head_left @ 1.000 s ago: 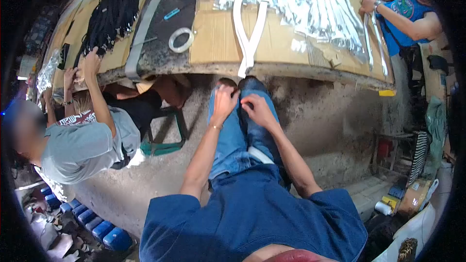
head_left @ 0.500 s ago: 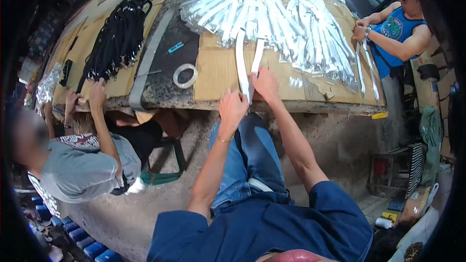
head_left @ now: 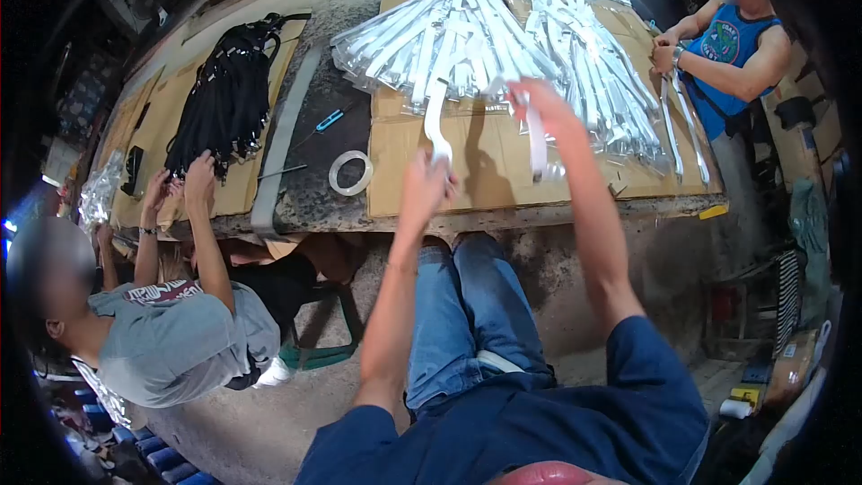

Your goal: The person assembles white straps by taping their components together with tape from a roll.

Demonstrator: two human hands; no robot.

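Note:
My left hand (head_left: 426, 190) is closed on the lower end of a white strap (head_left: 435, 121), which runs up from it over the cardboard (head_left: 395, 148) towards the pile. Smeared by motion, my right hand (head_left: 548, 110) is raised over the cardboard's right part. It grips a second white strap (head_left: 537, 148), whose loose length hangs below the fingers. Just beyond both hands, a large fan of white straps (head_left: 453, 36) in clear plastic covers the back of the table.
A ring of clear tape (head_left: 350, 172) and a blue cutter (head_left: 329, 120) lie left of the cardboard. At the left, a person in grey (head_left: 180, 341) handles black straps (head_left: 224, 94). Another person in a blue tank top (head_left: 732, 45) holds white straps (head_left: 687, 126) at the right.
My hands have separated: the right one lifted up and to the right with its strap, while the left stayed low at the table edge holding the other.

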